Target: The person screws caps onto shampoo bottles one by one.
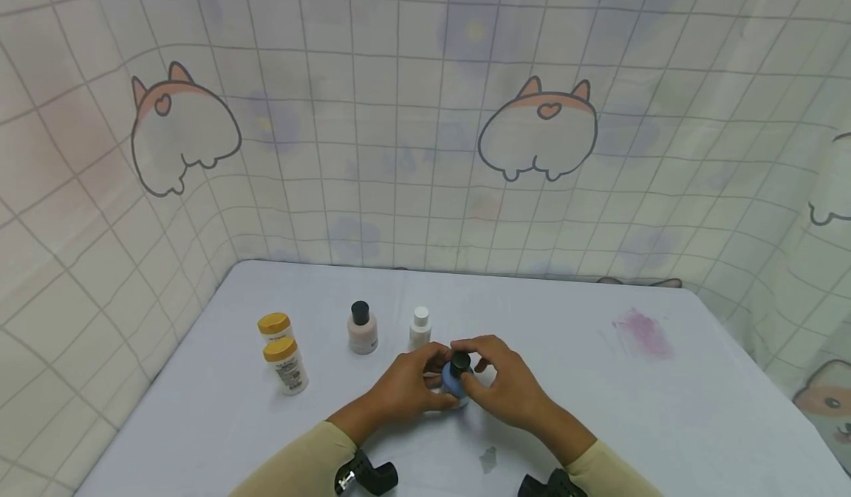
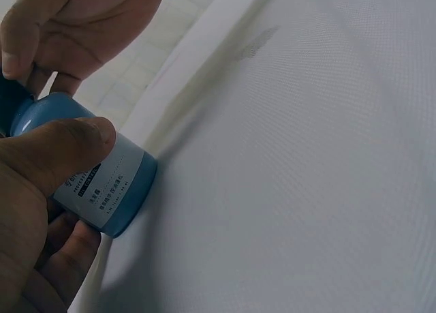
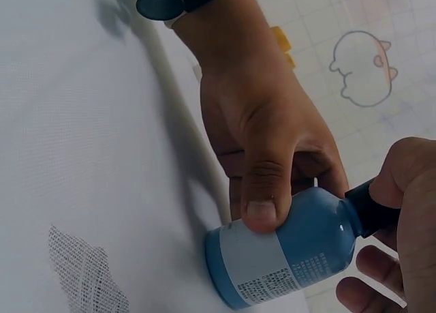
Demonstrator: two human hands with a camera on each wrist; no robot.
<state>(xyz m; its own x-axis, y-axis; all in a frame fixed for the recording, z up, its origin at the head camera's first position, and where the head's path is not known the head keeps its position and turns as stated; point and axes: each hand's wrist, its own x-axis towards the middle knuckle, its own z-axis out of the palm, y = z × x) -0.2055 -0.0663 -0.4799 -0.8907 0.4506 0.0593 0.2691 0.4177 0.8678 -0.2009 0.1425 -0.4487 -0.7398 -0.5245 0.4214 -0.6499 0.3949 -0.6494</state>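
Observation:
A blue bottle with a white label and a black cap stands on the white table near its middle. My left hand grips the bottle's body, with the thumb across the label and the fingers round the far side. With thumb and fingers my right hand pinches the black cap. Just behind the hands is a small white bottle with a white cap, its lower part partly hidden.
Left of the hands stands a pale pink bottle with a black cap. Two white bottles with yellow caps, a front one and a rear one, stand farther left. A pink stain marks the table's right side. A patterned curtain hangs behind.

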